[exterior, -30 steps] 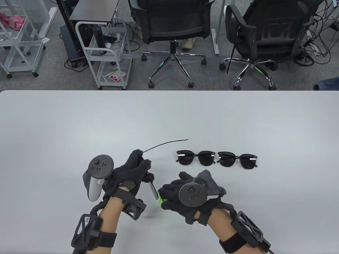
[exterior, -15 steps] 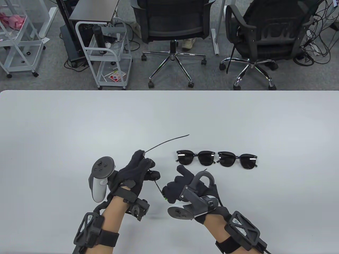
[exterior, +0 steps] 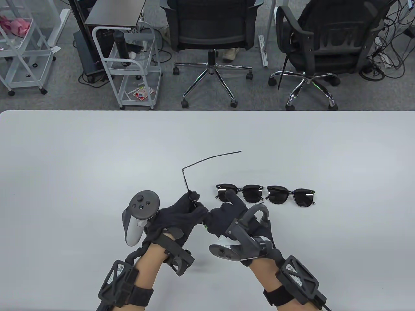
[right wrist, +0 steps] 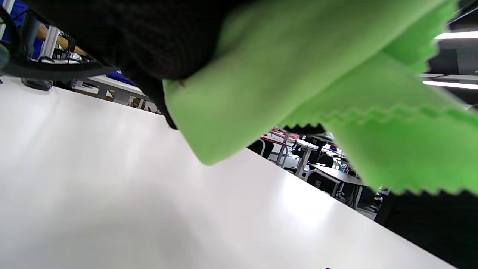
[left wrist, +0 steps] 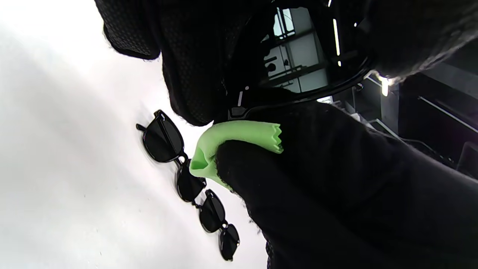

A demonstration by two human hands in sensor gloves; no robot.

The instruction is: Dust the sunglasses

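My left hand [exterior: 189, 212] grips a pair of black sunglasses [exterior: 210, 158]; one temple arm sticks up and to the right above the fingers. Its lens shows close up in the left wrist view [left wrist: 295, 56]. My right hand [exterior: 223, 212] holds a green cloth [left wrist: 231, 138] and presses it against the held sunglasses; only a green sliver shows in the table view [exterior: 205, 226]. The cloth fills the right wrist view [right wrist: 298, 74]. Two more black sunglasses lie side by side on the table, one [exterior: 251, 193] just beyond my right fingers, the other [exterior: 291, 195] to its right.
The white table [exterior: 97, 155] stretches to the left and far side of my hands. Beyond its far edge stand two office chairs [exterior: 210, 32] and a white wire cart [exterior: 129, 64] on the floor.
My left hand moved right and turned the sunglasses so the temple arm stands higher. My right hand rolled over and moved up-left with the cloth until it met the held sunglasses.
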